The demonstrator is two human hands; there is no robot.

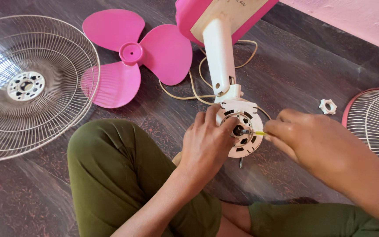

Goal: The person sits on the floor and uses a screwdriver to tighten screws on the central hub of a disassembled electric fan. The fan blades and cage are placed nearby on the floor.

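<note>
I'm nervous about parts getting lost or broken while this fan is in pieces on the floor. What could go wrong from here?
The tool in the right hand points at the motor face right beside the left hand; a slip might jab the fingers. The small white nut lies loose on the floor and could get knocked away. The cord loops near the pink blade and may snag.

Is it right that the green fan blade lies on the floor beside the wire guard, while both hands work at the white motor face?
Not quite: the fan blade is pink, not green, as the head view shows. The rest holds: it lies on the floor beside the wire guard, while the left hand and right hand work at the white motor face.
</note>
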